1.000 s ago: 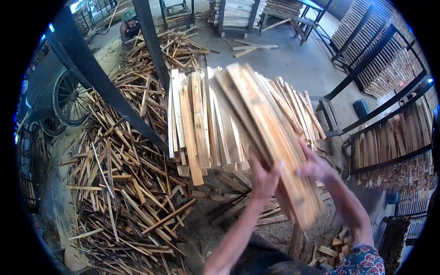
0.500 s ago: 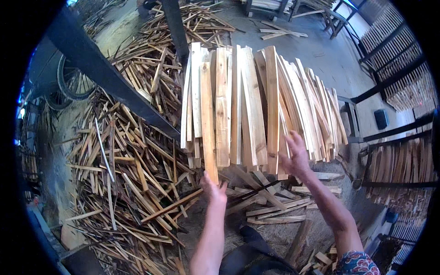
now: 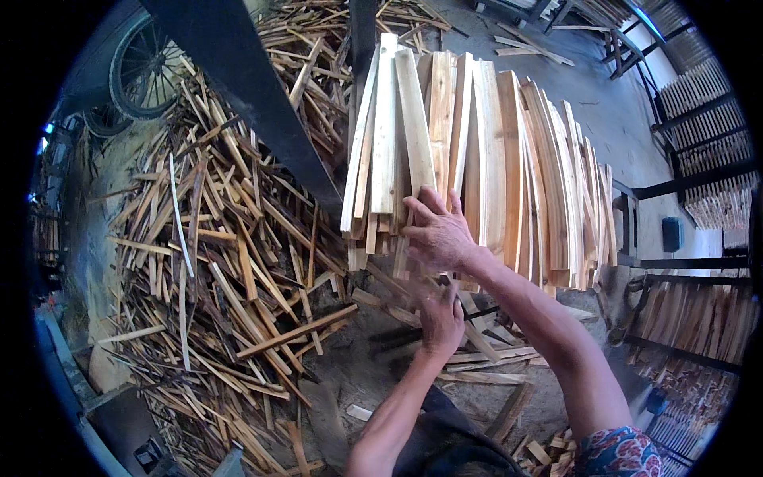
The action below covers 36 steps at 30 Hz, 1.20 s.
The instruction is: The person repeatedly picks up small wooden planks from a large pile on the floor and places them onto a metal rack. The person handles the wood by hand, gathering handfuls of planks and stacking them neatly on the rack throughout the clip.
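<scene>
A thick row of pale wooden slats point(image 3: 489, 159) lies side by side in front of me, their near ends uneven. My right hand point(image 3: 441, 230) is at the near end of one slat point(image 3: 415, 119) on the left part of the row. Its fingers are spread and touch the wood or lie just over it. Just below, my left hand point(image 3: 442, 318) is raised close under the right one. Motion smears its fingers, so whether anything is in them is hidden.
A big heap of scrap strips point(image 3: 230, 278) covers the floor at left. A dark slanted beam point(image 3: 238, 79) stands between heap and row, with a spoked wheel point(image 3: 147, 67) behind. Loose offcuts point(image 3: 493, 358) lie beneath the row. Racks of slats point(image 3: 699, 310) stand at right.
My left hand has left the long slat at the row's left and moved right. My right hand has shifted left along the near ends. The view has shifted a little.
</scene>
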Available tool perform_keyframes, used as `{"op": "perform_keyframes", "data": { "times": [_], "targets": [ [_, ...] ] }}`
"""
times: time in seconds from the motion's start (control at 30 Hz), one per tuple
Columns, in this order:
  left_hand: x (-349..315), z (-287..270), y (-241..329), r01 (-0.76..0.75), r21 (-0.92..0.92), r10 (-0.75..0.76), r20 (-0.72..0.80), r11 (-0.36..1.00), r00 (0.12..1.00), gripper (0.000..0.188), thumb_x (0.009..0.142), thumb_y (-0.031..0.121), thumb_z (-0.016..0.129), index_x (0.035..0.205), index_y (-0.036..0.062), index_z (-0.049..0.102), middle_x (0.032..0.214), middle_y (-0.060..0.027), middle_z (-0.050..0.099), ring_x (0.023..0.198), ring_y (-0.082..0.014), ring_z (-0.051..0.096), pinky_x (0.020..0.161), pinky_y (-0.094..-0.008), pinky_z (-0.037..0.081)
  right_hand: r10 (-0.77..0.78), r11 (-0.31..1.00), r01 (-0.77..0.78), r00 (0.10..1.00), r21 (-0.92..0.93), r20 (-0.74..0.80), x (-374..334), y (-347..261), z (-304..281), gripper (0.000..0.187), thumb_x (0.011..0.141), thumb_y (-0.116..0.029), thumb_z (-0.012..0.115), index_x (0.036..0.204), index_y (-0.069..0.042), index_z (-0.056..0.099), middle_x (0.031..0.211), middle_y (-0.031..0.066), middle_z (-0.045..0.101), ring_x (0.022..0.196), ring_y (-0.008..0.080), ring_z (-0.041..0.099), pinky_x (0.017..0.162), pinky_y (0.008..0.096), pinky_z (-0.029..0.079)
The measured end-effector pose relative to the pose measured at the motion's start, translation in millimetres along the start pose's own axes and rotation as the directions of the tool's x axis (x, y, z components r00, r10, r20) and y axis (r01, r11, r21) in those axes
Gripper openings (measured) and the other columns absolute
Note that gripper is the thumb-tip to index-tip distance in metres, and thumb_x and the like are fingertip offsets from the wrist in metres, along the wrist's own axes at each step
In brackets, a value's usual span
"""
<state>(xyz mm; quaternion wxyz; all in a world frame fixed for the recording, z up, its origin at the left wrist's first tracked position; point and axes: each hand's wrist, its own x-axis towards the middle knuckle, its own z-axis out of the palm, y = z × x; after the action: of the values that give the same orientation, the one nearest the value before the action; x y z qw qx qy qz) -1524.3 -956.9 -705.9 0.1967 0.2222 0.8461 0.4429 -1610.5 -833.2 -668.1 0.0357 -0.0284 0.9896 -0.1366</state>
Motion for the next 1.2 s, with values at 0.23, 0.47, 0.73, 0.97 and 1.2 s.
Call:
{"op": "perform_keyframes", "data": {
  "times": [0.23, 0.47, 0.73, 0.97, 1.2],
  "targets": [
    [-20, -2, -36, 0.287, -0.674, -0.415, -0.032, 0.681, 0.909, 0.048, 0.078, 0.015, 0.054, 0.121, 0.0066, 0.033, 0.113, -0.0121, 0.04, 0.103, -0.0204, 0.041, 0.086, -0.0351, 0.037, 0.092, 0.989, -0.111, 0.98, -0.101, -0.177, -35, 24, 4, 0.027, 0.071, -0.028, 0.058, 0.095, -0.018, 0.056, 0.126, 0.0005, 0.035, 0.12, 0.0299, 0.025, 0.095, 0.0512, 0.02],
    [33, -12, -26, 0.359, -0.928, -0.504, 0.359, -0.1, 0.786, 0.037, 0.083, 0.031, 0.05, 0.111, 0.0089, 0.039, 0.104, -0.0023, 0.047, 0.094, -0.0154, 0.047, 0.081, -0.0331, 0.038, 0.315, 0.934, -0.22, 0.878, 0.28, -0.361, -42, 32, 6, 0.032, 0.063, -0.01, 0.06, 0.095, -0.014, 0.055, 0.127, 0.0095, 0.035, 0.117, 0.0305, 0.032, 0.095, 0.0439, 0.025],
    [22, -20, 0, 0.204, -0.845, -0.453, -0.05, 0.495, 0.89, 0.03, 0.083, 0.015, 0.048, 0.108, -0.0002, 0.041, 0.102, -0.01, 0.049, 0.095, -0.0155, 0.047, 0.081, -0.0291, 0.038, 0.44, 0.895, -0.352, 0.797, 0.274, -0.413, -26, 14, -1, 0.033, 0.068, -0.003, 0.055, 0.1, -0.009, 0.051, 0.121, 0.0159, 0.039, 0.112, 0.0325, 0.039, 0.093, 0.0431, 0.027],
    [40, -44, 16, -0.073, -0.777, -0.282, -0.312, 0.625, 0.907, 0.018, 0.077, 0.006, 0.058, 0.09, 0.0016, 0.047, 0.101, -0.0086, 0.05, 0.078, -0.0143, 0.054, 0.07, -0.0278, 0.045, 0.449, 0.692, -0.084, 0.828, 0.717, -0.337, -10, -6, -22, 0.032, 0.084, -0.01, 0.042, 0.116, -0.005, 0.044, 0.121, 0.0186, 0.038, 0.113, 0.0274, 0.039, 0.093, 0.0338, 0.033],
    [53, -72, 48, -0.472, -0.147, 0.383, -0.402, 0.869, 0.832, 0.025, 0.058, -0.006, 0.057, 0.078, 0.0076, 0.054, 0.101, -0.0124, 0.046, 0.087, -0.0277, 0.05, 0.073, -0.0359, 0.043, 0.609, 0.445, -0.054, 0.75, 0.894, -0.258, -33, 1, 6, 0.039, 0.087, -0.023, 0.038, 0.119, 0.0, 0.04, 0.112, 0.0135, 0.047, 0.107, 0.0212, 0.043, 0.09, 0.0313, 0.033]
  ]
}}
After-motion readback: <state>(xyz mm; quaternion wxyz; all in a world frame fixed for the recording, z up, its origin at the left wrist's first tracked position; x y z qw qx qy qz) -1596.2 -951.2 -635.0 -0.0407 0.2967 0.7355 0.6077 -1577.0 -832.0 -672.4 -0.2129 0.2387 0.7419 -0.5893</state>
